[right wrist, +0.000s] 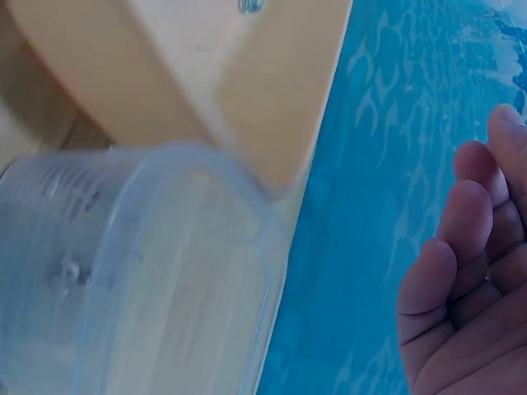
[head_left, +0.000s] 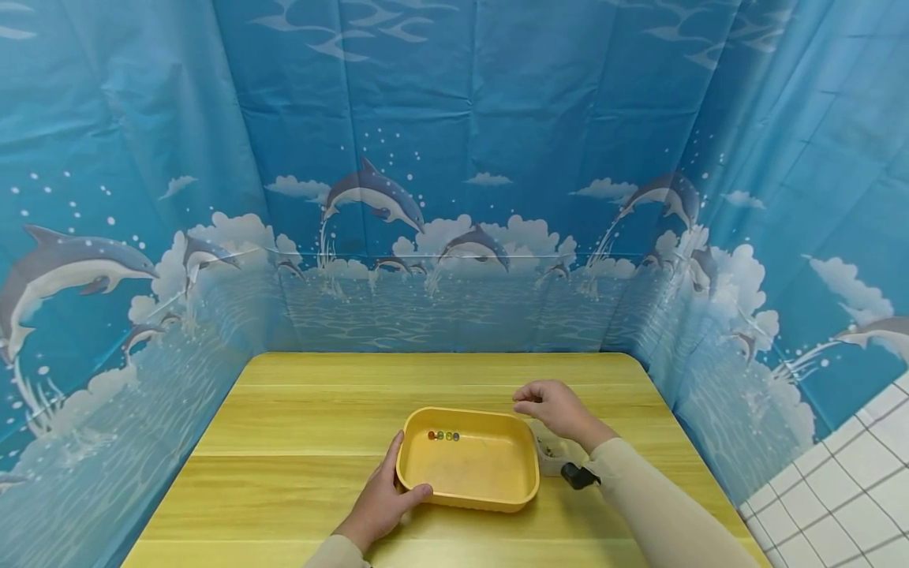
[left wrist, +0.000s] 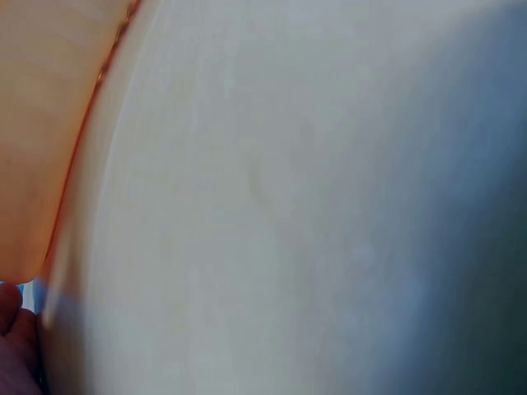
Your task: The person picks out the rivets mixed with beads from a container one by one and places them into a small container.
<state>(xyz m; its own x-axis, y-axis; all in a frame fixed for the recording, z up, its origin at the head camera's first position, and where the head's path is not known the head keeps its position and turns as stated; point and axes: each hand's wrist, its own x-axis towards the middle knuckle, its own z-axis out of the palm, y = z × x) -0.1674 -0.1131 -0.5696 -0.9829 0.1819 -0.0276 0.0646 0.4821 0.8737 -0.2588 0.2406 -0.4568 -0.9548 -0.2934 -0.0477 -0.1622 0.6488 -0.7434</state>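
A yellow tray (head_left: 472, 501) lies on the table, with several small glass beads (head_left: 440, 435) in a row near its back left inside. My left hand (head_left: 379, 501) holds the tray's front left corner, fingers along the left side and thumb at the front rim. To the right stands a clear plastic tub (head_left: 554, 467) with small dark bits inside. Above it, near the tray's right back corner, is my right hand (head_left: 561, 410), thumb and fingertips close together. In the right wrist view its fingers (right wrist: 465, 218) are bent; whether they pinch something I cannot tell.
The wooden table (head_left: 298, 442) is bounded at the back and sides by a blue curtain (head_left: 426, 315) printed with dolphins. A black wrist camera (head_left: 579, 476) sits under the right wrist, close beside the tub. White tiles (head_left: 838, 473) show at the far right.
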